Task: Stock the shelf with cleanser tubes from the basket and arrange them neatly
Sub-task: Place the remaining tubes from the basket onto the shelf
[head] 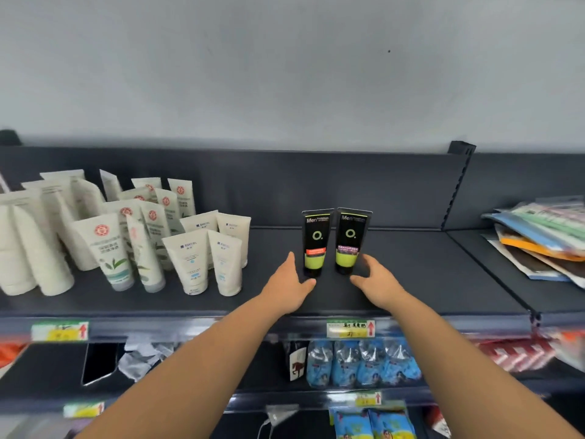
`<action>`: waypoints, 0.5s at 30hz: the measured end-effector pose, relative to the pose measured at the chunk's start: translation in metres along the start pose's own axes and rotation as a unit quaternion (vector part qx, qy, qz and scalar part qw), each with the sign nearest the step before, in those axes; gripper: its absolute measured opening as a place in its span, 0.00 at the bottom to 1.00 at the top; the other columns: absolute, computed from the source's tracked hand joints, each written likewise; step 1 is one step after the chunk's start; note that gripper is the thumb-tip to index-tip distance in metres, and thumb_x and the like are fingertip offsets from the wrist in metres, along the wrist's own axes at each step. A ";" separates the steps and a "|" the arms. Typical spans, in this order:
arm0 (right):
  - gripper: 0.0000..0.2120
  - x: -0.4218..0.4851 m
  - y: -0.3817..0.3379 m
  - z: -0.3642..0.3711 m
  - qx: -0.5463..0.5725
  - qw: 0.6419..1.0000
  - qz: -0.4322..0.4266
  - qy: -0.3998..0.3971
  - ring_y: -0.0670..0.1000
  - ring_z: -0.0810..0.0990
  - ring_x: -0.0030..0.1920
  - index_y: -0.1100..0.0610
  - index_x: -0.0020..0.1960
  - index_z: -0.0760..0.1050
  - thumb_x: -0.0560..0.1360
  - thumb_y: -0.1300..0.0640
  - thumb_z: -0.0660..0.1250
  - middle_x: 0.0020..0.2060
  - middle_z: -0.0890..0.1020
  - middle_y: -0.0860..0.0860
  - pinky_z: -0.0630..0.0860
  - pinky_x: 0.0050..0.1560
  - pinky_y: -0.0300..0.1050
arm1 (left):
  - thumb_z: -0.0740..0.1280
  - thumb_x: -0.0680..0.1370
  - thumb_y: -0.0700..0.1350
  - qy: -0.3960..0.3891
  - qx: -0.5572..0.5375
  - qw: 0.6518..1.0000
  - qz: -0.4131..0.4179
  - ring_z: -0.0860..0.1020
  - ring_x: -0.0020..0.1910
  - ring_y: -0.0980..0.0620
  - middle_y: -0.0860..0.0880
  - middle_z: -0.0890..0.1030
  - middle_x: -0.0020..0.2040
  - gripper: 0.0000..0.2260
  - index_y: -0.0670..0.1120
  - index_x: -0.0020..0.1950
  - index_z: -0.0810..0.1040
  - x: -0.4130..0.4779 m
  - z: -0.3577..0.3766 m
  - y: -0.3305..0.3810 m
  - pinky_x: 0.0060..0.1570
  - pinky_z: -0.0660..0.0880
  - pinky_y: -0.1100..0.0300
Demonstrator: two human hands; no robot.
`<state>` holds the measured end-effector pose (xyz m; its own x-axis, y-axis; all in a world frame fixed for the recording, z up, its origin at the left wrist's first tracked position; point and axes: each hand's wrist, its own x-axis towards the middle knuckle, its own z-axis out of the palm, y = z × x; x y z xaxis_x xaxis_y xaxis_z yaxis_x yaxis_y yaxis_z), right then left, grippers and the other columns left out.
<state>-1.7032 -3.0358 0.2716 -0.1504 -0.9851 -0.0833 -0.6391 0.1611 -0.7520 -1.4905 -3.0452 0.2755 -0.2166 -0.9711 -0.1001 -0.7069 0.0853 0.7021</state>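
Cleanser tubes (335,242): two black upright side by side on shelf (411,280); basket unseen, remaining stock unknown; hands (289,278) open, empty, flanking them.

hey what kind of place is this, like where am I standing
Most likely a retail shop aisle. Dark metal shelving carries price labels on its front edge, rows of white cleanser tubes stand facing outward, and two black cleanser tubes stand upright between the left hand and right hand.
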 end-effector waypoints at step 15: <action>0.29 -0.130 -0.070 0.108 -0.242 0.965 -0.096 -0.019 0.50 0.48 0.79 0.54 0.80 0.46 0.81 0.54 0.51 0.79 0.50 0.49 0.55 0.76 0.49 | 0.53 0.81 0.51 -0.012 0.309 0.945 0.108 0.46 0.79 0.48 0.46 0.48 0.80 0.30 0.44 0.80 0.45 -0.130 -0.074 -0.116 0.77 0.47 0.51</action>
<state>-1.5577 -2.9252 0.2645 0.0270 -0.9996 -0.0040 -0.9316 -0.0237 -0.3627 -1.3309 -2.9453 0.2594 -0.4106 -0.9116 -0.0223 -0.9011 0.4019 0.1626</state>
